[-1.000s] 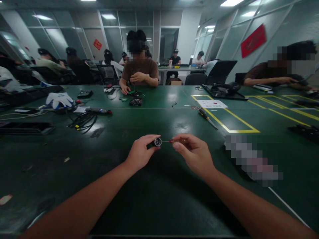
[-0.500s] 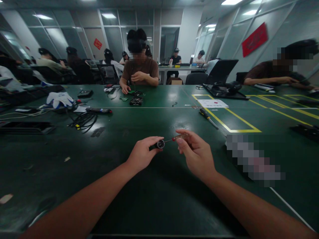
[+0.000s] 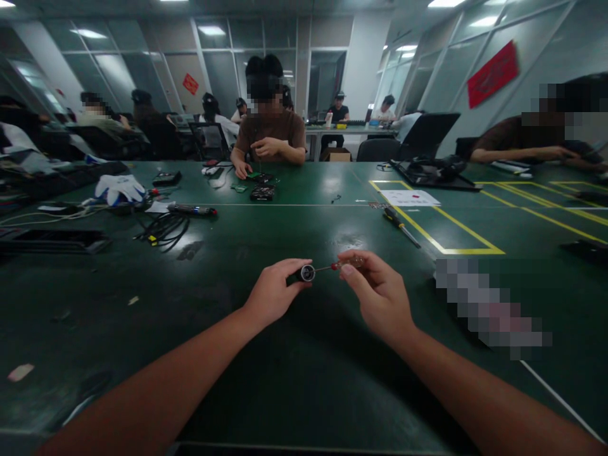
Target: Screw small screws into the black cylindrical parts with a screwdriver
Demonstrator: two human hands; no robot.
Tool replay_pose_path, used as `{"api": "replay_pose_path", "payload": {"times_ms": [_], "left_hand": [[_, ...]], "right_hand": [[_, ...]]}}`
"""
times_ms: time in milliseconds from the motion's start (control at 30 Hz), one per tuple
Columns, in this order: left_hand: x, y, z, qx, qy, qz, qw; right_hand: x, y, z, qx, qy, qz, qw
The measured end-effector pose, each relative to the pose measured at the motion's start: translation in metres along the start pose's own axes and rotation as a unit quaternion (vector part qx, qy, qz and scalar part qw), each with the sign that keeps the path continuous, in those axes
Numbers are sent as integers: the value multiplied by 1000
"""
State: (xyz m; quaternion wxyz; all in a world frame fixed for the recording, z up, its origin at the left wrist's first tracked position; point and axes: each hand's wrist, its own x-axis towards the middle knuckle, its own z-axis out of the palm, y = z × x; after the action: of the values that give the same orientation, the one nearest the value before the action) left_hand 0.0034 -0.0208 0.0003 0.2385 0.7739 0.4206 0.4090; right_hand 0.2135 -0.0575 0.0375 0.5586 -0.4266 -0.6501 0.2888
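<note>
Between the thumb and fingers of my left hand (image 3: 272, 292) is a small black cylindrical part (image 3: 308, 273), its round, silver-rimmed open end turned toward me. My right hand (image 3: 380, 288) is closed around the clear handle of a small screwdriver (image 3: 350, 262) with a red collar. Its thin metal shaft points left, and the tip reaches the open end of the cylinder. Whether the tip touches a screw inside is too small to tell. Both hands are held above the green table (image 3: 304, 380).
A yellow-and-black screwdriver (image 3: 401, 227) lies beyond my right hand, near a white paper (image 3: 409, 198). Coiled black cable (image 3: 164, 231), a pen-like tool (image 3: 192, 210) and white gloves (image 3: 120, 189) are at left. Across the table a co-worker (image 3: 270, 130) handles a green circuit board.
The whole view has shifted slightly right. My right fingers have changed their hold on the screwdriver handle a little, while the tip stays at the cylinder. My left hand keeps its grip.
</note>
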Motion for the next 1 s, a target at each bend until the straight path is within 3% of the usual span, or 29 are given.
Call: {"api": "replay_pose_path", "payload": {"times_ms": [300,433,600,767,1000], "left_hand": [[-3,3,4,-11,-24,37,999],[-3,2,3,-15,-10,31,999],[-1,-1,1,-11,-8,37,999],[0,0,0,4,18,34,999],[0,0,-2,6,22,16,1000]], "right_hand": [[0,-1,2,-75,27,-2,997],[2,1,1,-76,19,-16,997],[9,7,-2,-29,7,22,999],[21,17,-8,132,52,86,986],[15,14,-10,39,23,25,999]]}}
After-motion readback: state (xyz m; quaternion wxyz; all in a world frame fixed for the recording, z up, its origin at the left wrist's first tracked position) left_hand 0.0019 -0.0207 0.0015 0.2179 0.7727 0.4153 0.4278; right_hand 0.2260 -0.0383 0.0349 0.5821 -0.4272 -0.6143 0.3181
